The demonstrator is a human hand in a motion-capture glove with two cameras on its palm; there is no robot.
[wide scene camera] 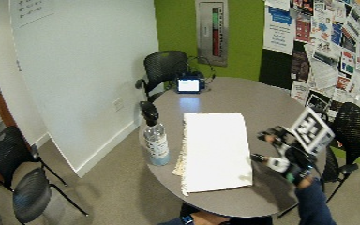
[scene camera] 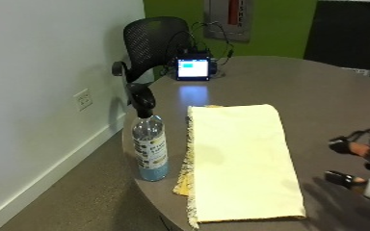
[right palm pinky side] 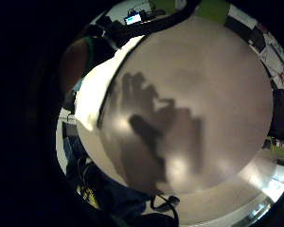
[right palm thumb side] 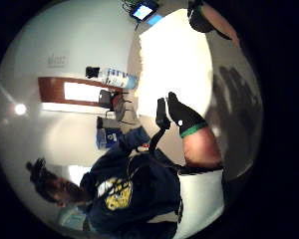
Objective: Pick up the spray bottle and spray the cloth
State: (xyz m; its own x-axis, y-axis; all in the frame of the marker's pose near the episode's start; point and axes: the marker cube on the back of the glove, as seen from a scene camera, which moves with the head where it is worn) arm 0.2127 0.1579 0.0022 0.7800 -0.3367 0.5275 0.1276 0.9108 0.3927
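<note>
Outside view: low, close, looking along the bench [scene camera: 339, 96].
Wide view: high, far, same bench.
Palm views: one looks down at the bench, one sideways.

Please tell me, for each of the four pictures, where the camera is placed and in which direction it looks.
Little finger side palm view: on the gloved palm, facing the table; only the hand's shadow shows.
Thumb side palm view: on the same palm, facing the person, the cloth and the spray bottle; a glove finger shows.
Outside view: beside the table, facing the bottle and cloth; the right hand is at the edge.
Wide outside view: higher up, showing the whole table, hand and sleeve.
Both outside views share the bottle, cloth and hand.
</note>
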